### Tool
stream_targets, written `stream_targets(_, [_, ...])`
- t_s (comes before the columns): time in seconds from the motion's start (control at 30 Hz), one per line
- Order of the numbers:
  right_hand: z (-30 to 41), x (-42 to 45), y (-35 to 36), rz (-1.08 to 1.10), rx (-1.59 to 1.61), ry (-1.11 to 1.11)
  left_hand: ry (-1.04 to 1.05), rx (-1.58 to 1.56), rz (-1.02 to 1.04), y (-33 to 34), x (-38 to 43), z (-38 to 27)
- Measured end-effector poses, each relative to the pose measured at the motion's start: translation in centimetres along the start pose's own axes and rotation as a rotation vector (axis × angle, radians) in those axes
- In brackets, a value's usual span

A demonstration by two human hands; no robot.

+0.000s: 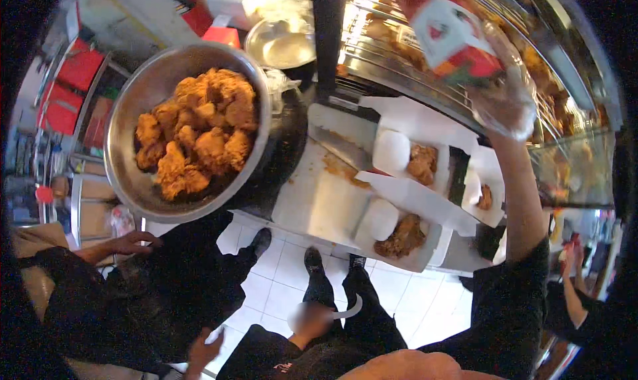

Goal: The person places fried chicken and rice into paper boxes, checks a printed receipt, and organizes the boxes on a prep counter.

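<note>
My right hand (508, 95), in a clear plastic glove, is raised at the upper right and holds a red and white carton (446, 36), motion-blurred, before the heated display case. A blurred patch covers my left hand (311, 320), low in front of me; a curved white item (351, 307) sticks out beside it, and the grip cannot be made out. On the counter (299, 190), two open white boxes (432, 245) hold fried chicken pieces (401, 236) and round white items (392, 149). A smaller open box (493, 173) with a chicken piece lies at their right.
A large steel bowl (119, 165) of fried chicken (199, 130) stands at left, with a metal bowl (281, 43) behind. A co-worker's hands (132, 243) show at lower left. The display case (588, 95) borders the counter. Another person (573, 280) is at far right.
</note>
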State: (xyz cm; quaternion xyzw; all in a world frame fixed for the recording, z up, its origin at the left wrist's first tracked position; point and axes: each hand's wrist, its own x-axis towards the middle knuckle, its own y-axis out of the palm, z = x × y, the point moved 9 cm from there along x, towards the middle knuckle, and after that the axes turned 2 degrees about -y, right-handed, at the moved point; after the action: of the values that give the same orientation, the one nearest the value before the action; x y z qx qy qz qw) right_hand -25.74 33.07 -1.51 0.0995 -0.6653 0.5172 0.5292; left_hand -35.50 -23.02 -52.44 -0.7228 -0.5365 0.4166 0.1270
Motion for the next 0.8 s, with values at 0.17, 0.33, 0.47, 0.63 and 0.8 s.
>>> stream_targets(0.17, [-1.8,-3.8,-0.5,-0.088,0.239,0.064,-0.063,-0.002,0.031,-9.6,0.9,-4.1])
stream_targets(0.33, [-3.7,-7.1,-2.3,-0.046,0.376,0.143,-0.127,0.175,-0.042,-21.6,-2.8,-2.3])
stream_targets(0.47, [-0.4,-6.3,-4.3,-0.016,0.139,-0.048,-0.265,0.454,-0.125,-34.2,-10.2,0.6])
stream_targets(0.63, [-0.2,-5.3,-3.2,0.049,0.080,-0.062,-0.374,0.791,-0.179,-44.8,-16.6,3.2])
stream_targets(0.8, [2.9,1.5,6.1,0.408,-0.415,0.201,-0.474,0.981,-0.221,-48.8,-20.4,4.0])
